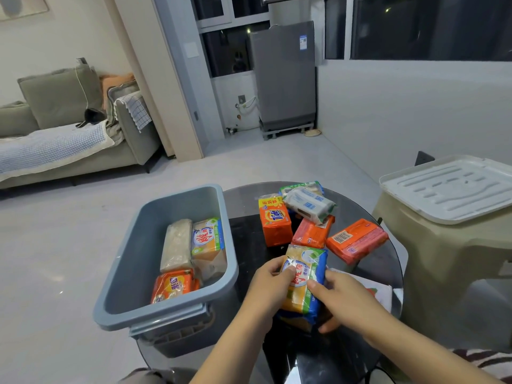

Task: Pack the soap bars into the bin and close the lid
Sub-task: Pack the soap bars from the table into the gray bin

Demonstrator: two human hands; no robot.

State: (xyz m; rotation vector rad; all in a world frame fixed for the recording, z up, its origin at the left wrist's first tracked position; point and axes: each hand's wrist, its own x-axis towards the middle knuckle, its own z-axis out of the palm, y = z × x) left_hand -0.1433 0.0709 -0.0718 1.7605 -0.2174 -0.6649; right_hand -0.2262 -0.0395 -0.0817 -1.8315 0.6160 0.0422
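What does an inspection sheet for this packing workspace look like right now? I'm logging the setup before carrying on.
Surface: round dark glass table, glossy.
Job's things: grey bin open, holding three soap bars; yellow-and-blue soap pack held by both hands; orange Tide bar, two orange packs and a white pack loose on the table; white lid lying on the beige stool.
Clutter: folded paper under the right hand.
Grippers: left hand and right hand, fingers curled on the pack.
Cables: cord at the wall socket beside the washing machine.
Surroundings: sofa, dark windows.
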